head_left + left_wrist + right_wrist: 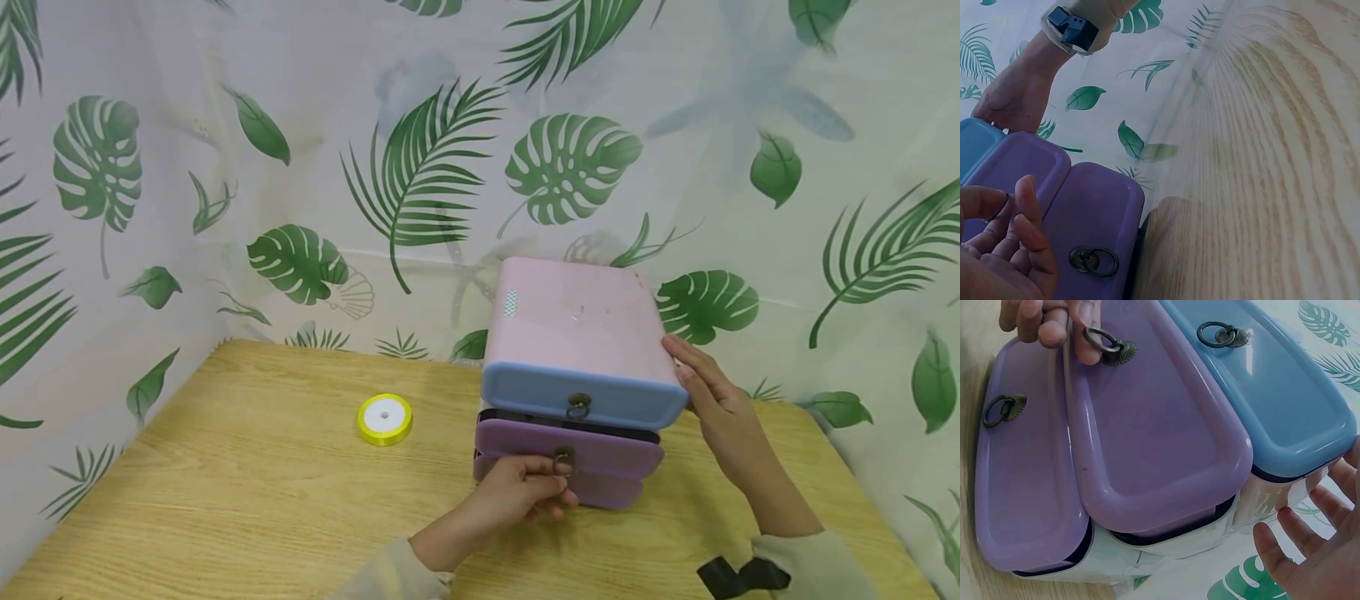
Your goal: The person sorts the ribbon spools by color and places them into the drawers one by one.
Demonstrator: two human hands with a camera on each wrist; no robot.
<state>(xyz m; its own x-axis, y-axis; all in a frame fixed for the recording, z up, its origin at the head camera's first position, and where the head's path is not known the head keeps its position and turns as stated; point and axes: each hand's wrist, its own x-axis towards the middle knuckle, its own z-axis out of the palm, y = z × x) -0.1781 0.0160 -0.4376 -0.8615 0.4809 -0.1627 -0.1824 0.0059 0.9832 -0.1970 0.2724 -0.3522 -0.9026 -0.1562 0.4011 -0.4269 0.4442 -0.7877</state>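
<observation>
A small cabinet (pixel 573 321) with a pale pink top stands on the table, its fronts facing me. Its upper drawer (pixel 540 393) is blue; the middle drawer (pixel 1160 444) and the bottom drawer (pixel 1029 481) are purple. The middle drawer stands out a little, with a dark gap behind its front. My left hand (pixel 513 493) pinches the metal ring pull (pixel 1100 340) of that middle drawer between thumb and finger. Against the cabinet's right side rests my right hand (pixel 723 421), its fingers extended along the upper part in the right wrist view.
A spool of yellow ribbon (pixel 385 420) lies flat on the wooden table (pixel 247 467), left of the cabinet. A leaf-patterned cloth (pixel 300 183) hangs behind the table and along its sides. Ring pulls hang on the blue drawer and the bottom drawer too.
</observation>
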